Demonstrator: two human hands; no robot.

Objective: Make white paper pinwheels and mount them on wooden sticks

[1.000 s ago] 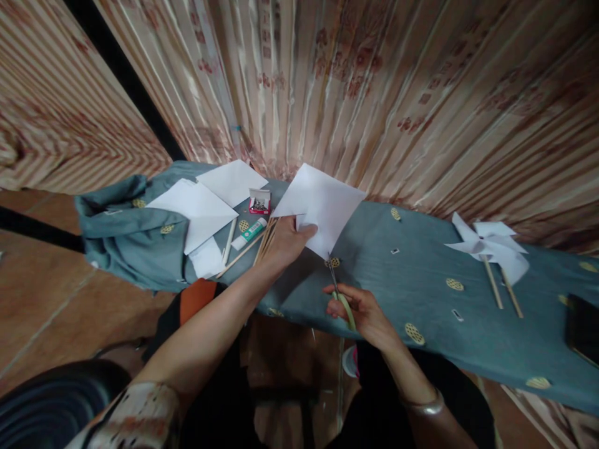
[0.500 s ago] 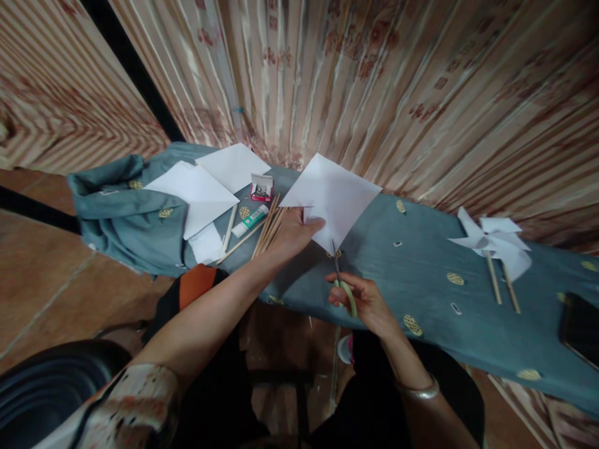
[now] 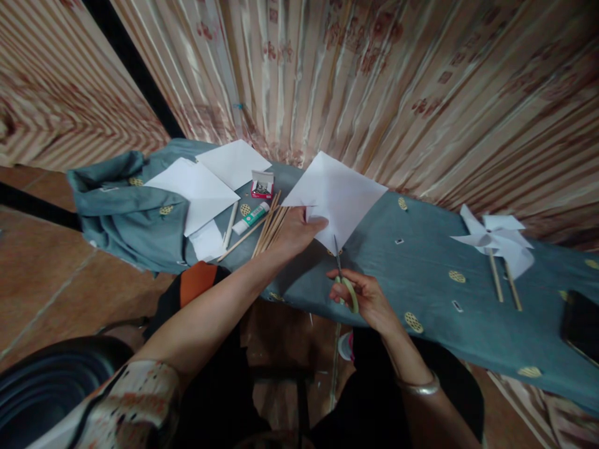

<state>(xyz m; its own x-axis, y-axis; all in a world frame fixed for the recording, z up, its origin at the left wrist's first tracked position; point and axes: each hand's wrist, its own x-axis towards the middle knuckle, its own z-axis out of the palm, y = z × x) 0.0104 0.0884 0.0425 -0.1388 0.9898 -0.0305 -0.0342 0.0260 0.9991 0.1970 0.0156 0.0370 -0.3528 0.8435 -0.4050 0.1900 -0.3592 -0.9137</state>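
A square white sheet of paper (image 3: 341, 187) is held up over the cloth, one corner pointing toward me. My left hand (image 3: 302, 227) pinches it near its left side, thumb on top. In my right hand (image 3: 362, 293) are scissors (image 3: 349, 293) with pale green handles, fingers through the loops. Their blades meet the paper's near corner and lie along a cut there. Under and beside my left wrist lie several thin wooden sticks (image 3: 271, 231). A green and white glue stick (image 3: 253, 216) and a small red box (image 3: 262, 185) of metal pins sit to their left.
More white sheets (image 3: 206, 193) and a folded white piece (image 3: 207, 242) lie at the left of the grey-green cloth (image 3: 384, 262). Right of me are paper pinwheels (image 3: 498, 237) on sticks and a dark phone (image 3: 580, 327). Pleated curtains (image 3: 299, 75) hang behind.
The paper has shifted very slightly right, and the scissors have moved a little up and right with my right hand. Both hands keep their hold.
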